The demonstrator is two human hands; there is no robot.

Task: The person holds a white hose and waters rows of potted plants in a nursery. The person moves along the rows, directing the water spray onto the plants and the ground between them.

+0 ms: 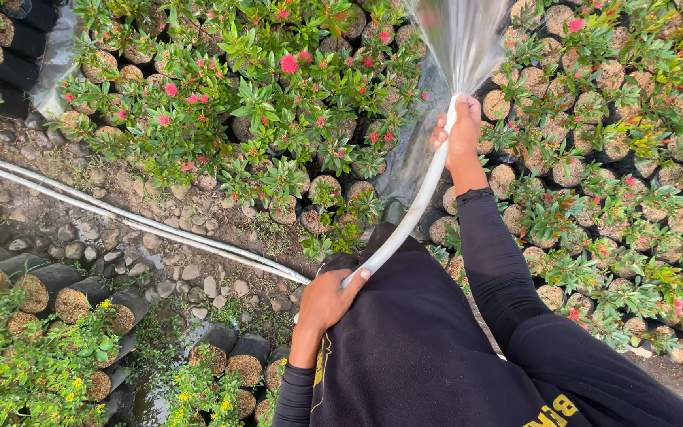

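**Hose in both hands, water spraying over potted plants**

I am looking down from the head camera. My right hand [460, 126] is reaching out ahead and clenching around the tip of a white hose [413, 209], thumb side pressing near the opening. A spray of water [460, 39] is fanning up and away from that tip toward the top of the view.

My left hand [327, 300] is sitting low and near my body, gripping the same hose further back, fingers wrapped round it. The hose is running in a gentle curve between the two hands, crossing my black shirt [413, 356].

Past the left hand, two long white pipes [120, 213] are lying on the stony ground [65, 237], running diagonally toward the left edge; I cannot tell how they join the hose.

A dense block of red-flowered plants [247, 103] in black bags is standing left of the spray. More bagged plants [610, 174] are filling the right side. Yellow-flowered plants [33, 372] in bags are leaning at lower left, well apart from the hands.
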